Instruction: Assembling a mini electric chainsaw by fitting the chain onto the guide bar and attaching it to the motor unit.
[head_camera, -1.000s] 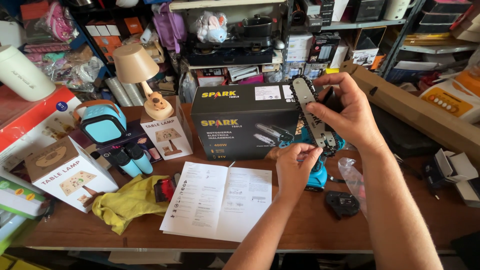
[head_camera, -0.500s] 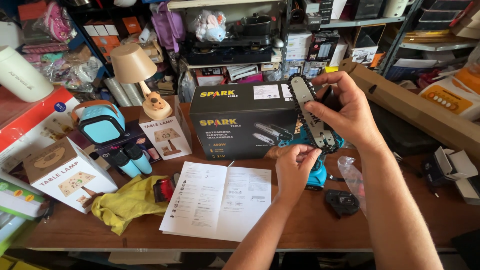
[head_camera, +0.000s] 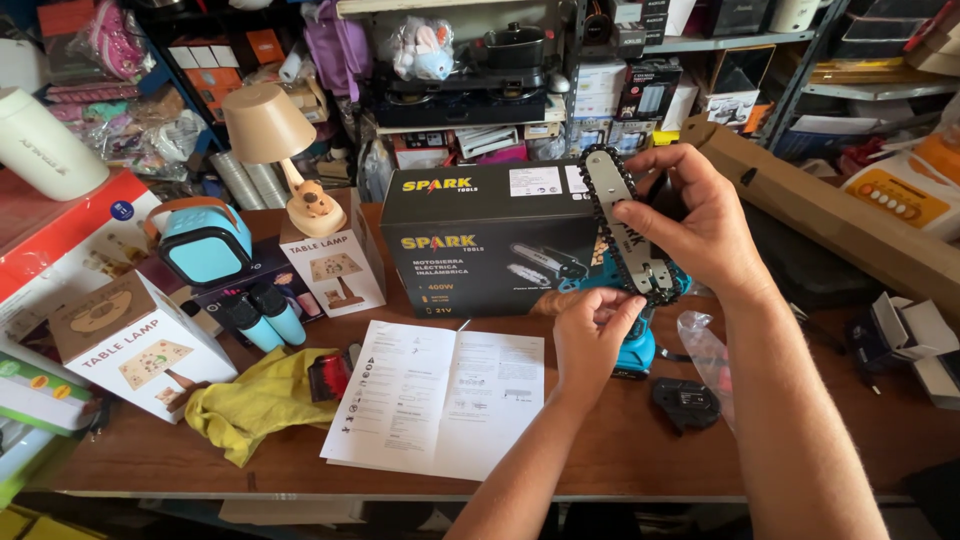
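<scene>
My right hand (head_camera: 695, 225) holds a small chainsaw guide bar with its chain (head_camera: 612, 205), tilted up in front of a black product box (head_camera: 480, 235). My left hand (head_camera: 592, 330) is just below, fingers pinched at the bar's lower end, where it meets a teal mini chainsaw body (head_camera: 636, 350) resting on the wooden table (head_camera: 620, 450). An open white instruction leaflet (head_camera: 440, 395) lies left of my left forearm. A black plastic cover part (head_camera: 685, 402) lies right of the saw body, next to a clear plastic bag (head_camera: 703, 345).
Left side: a yellow cloth (head_camera: 255, 400), a small red and black item (head_camera: 330, 375), two table-lamp boxes (head_camera: 135, 340), a beige lamp (head_camera: 275, 140), a teal speaker (head_camera: 205, 240). A long cardboard box (head_camera: 830, 215) lies at the right. Crowded shelves stand behind.
The guide bar and my right hand have shifted slightly; my left hand stays pinched at the bar's lower end. Little else differs.
</scene>
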